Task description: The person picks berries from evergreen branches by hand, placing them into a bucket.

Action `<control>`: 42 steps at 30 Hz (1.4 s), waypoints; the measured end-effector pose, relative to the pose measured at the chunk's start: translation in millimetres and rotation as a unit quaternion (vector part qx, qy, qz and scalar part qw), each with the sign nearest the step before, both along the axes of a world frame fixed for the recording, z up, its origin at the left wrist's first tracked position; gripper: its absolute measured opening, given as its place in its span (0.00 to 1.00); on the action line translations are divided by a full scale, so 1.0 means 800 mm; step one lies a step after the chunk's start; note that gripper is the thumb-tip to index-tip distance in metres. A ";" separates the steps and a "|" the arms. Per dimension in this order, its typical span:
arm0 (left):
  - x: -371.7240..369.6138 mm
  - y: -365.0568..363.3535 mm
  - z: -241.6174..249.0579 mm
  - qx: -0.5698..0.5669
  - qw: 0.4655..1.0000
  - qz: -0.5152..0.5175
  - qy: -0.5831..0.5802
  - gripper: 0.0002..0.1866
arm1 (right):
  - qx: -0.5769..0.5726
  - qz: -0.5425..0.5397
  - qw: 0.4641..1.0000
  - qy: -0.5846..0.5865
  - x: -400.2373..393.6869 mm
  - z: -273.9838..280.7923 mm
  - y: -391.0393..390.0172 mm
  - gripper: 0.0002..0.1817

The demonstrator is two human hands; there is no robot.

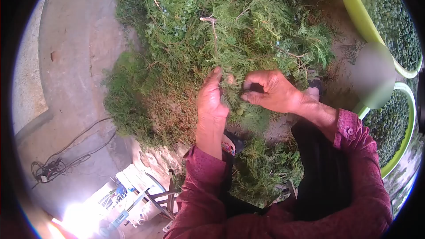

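Note:
My left hand is closed on an evergreen sprig with flat, feathery green foliage and a bare brown stem that points away from me. Just to its right, my right hand has thumb and forefinger bent toward each other in a pinch beside the foliage. Whatever lies between those fingertips is too small to make out. Beneath and beyond both hands spreads a large heap of cut evergreen branches, some bearing small bluish-green cones.
Two lime-green tubs at the right hold many small green cones. More cuttings lie between my legs. At lower left are a tangled black cable, a white container and bright glare. Concrete floor runs along the left.

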State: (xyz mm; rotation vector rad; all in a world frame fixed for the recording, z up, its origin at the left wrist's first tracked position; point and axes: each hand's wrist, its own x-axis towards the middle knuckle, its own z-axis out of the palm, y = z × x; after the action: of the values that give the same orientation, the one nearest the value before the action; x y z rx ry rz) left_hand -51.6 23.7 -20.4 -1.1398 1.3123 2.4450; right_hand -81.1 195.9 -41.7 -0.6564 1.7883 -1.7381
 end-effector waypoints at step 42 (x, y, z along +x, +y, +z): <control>0.008 0.025 0.006 0.045 0.996 0.075 -0.007 0.17 | 0.109 -0.078 0.968 0.214 0.022 0.007 -0.013 0.10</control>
State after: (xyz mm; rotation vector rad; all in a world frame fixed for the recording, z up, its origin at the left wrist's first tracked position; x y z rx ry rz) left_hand -44.9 44.1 -15.5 -1.2736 1.1379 2.5663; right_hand -63.4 185.5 -36.4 -0.8634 2.3429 -1.5446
